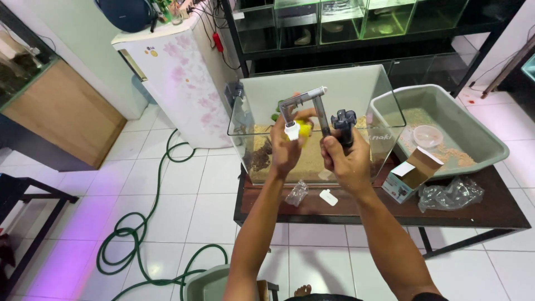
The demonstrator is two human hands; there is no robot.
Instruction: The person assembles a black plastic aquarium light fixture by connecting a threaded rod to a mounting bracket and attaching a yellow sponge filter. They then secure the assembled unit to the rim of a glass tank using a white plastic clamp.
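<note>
both hands up over the glass tank [384, 106]: left hand [287, 147] pinching the grey elbow pipe [304, 103], right hand [345, 161] wrapped round the upright black pump [343, 125] just beside it.

— What are we working over here?

— We have a low dark wooden table [356, 207] on black legs, standing on white floor tiles [167, 195].

— And what do we see resting on the tabletop?

— A glass tank [384, 111] with sand in its bottom sits toward the far left corner. Beside it, along the right end, we have a grey plastic tub [490, 146]. Near the front edge lie a crumpled clear wrapper [297, 193] and a small white tag [329, 197]. An open cardboard box [413, 173] leans by the tub, with a dark plastic bag [450, 195] just to its right.

— Anything on the floor?

— A green hose [146, 231] loops across the tiles to the left of the table.
</note>
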